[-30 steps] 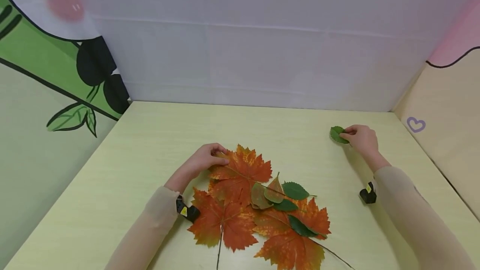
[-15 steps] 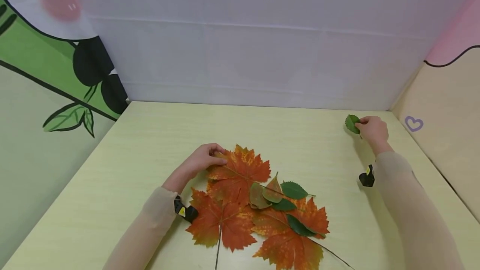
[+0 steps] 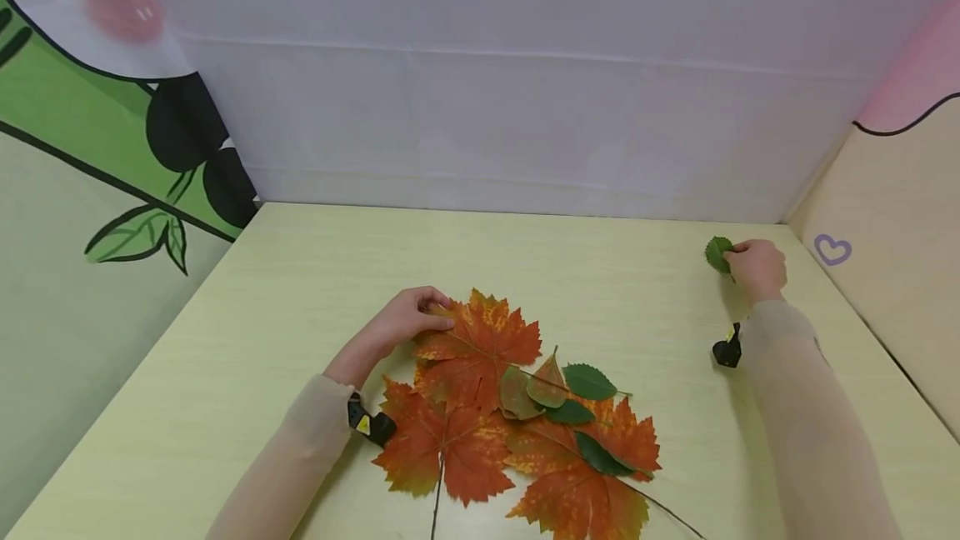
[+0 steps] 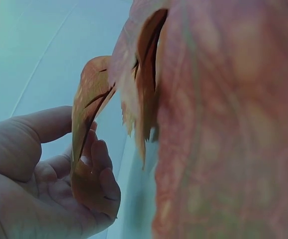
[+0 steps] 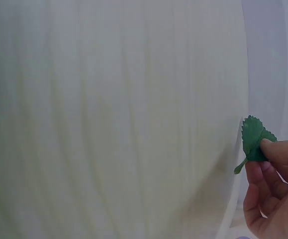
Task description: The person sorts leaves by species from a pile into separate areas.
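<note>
At the far right of the table, my right hand [image 3: 757,267] pinches a small green leaf [image 3: 717,254] with a toothed edge. In the right wrist view, thumb and fingertips hold this green leaf [image 5: 252,137], its short stem pointing down. My left hand [image 3: 411,315] grips the edge of the topmost orange maple leaf [image 3: 487,340]. The left wrist view has the curled maple leaf edge [image 4: 86,99] between thumb and fingers. Two more orange maple leaves lie nearer, one on the left [image 3: 450,444] and one on the right [image 3: 592,490].
Several smaller leaves lie on the maple leaves: a green leaf [image 3: 590,381], a darker green leaf [image 3: 600,452] and a yellowish-brown leaf [image 3: 517,394]. The pale table [image 3: 315,265] ends at a white back wall [image 3: 487,123], with printed side panels left and right [image 3: 900,215].
My right hand has carried the green leaf to the right and toward the table's far right corner, dipping slightly nearer at the end. My left hand and the orange leaves stay in place.
</note>
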Tool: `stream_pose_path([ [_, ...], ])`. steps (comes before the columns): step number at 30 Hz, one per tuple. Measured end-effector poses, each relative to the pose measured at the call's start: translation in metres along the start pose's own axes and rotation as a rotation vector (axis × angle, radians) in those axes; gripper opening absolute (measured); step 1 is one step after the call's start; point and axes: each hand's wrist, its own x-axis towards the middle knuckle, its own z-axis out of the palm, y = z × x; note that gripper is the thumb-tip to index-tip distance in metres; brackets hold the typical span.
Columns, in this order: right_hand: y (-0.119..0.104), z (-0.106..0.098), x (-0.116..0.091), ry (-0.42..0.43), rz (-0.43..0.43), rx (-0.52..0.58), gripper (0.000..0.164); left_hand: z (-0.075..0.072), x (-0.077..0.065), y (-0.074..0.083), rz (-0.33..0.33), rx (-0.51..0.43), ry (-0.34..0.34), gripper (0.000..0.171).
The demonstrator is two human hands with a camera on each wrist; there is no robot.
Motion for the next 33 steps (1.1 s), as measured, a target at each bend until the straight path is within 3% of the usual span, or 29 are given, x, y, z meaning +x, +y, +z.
stream_pose_path([
  [7,0.011,0.005,-0.004,0.043,0.022,0.051,0.048,-0.002,-0.004,-0.004,-0.002,-0.002,-0.016,0.027],
  [18,0.024,0.011,-0.026,0.071,0.089,0.009,0.049,-0.009,-0.017,-0.013,0.017,0.012,-0.051,0.027],
  [33,0.034,0.011,-0.024,0.088,0.070,-0.011,0.051,-0.007,-0.014,-0.012,0.027,0.013,-0.053,0.028],
])
